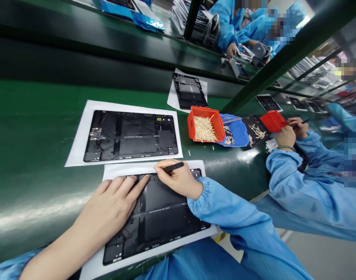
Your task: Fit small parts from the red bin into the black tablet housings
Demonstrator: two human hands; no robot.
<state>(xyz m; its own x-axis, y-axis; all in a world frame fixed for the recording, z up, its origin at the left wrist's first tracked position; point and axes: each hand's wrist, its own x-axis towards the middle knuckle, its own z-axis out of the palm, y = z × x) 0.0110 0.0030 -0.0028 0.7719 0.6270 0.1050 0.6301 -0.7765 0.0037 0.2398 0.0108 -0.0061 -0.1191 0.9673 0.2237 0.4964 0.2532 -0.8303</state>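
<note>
My left hand lies flat with its fingers spread on a black tablet rear housing, holding nothing. That housing rests on a white paper sheet on the green bench top. My right hand pinches a slim black pen-shaped tool, probably a plastic spudger. Its tip is hidden behind my fingers, close to the housing's upper edge. Another open black housing lies on paper just beyond my hands, with a small circuit board at its left end.
A third housing lies on paper farther along. An orange bin holds wooden sticks, beside a blue tray and a black tray. A co-worker's hands work at the right, by a red bin. More workers sit across the bench.
</note>
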